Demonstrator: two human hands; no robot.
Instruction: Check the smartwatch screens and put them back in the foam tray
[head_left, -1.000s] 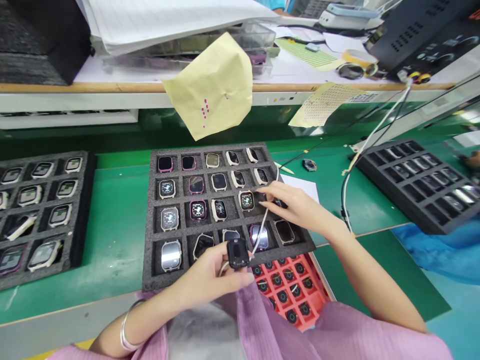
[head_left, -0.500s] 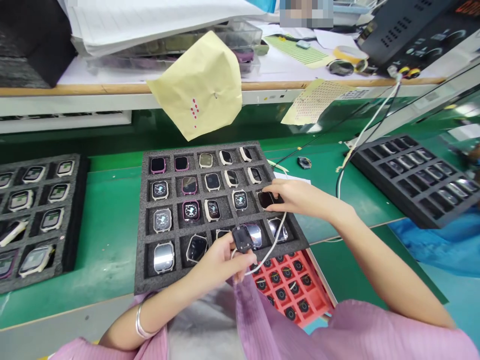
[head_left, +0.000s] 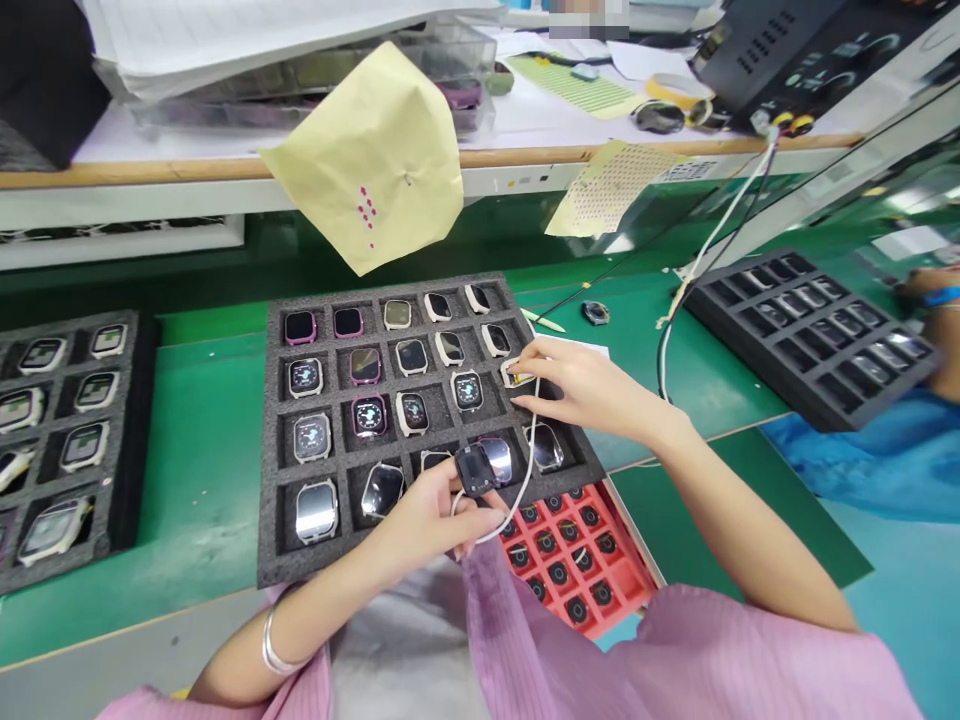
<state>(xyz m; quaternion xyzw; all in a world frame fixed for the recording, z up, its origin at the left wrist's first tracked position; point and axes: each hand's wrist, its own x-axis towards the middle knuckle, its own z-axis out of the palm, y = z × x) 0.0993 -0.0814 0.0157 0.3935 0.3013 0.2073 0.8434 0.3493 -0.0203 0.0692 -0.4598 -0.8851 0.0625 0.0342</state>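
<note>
A black foam tray (head_left: 276,470) in front of me holds several smartwatch bodies in its pockets. My left hand (head_left: 420,510) is closed on a small black charger block (head_left: 475,469) over the tray's near row; a white cable (head_left: 525,470) loops from it. My right hand (head_left: 581,385) pinches a pale-cased watch (head_left: 516,373) at the tray's right column, third row from the front. A silver bracelet (head_left: 271,650) sits on my left wrist.
A red tray (head_left: 577,575) of small round black parts lies under the foam tray's near right corner. More watch trays stand at the left (head_left: 142,430) and right (head_left: 810,330). A yellow paper (head_left: 371,155) hangs from the shelf. Another person's arm (head_left: 937,310) shows far right.
My right hand has picked up a pale watch from the right column and holds it just above its pocket. My left hand with the charger moved slightly up and left over the tray.
</note>
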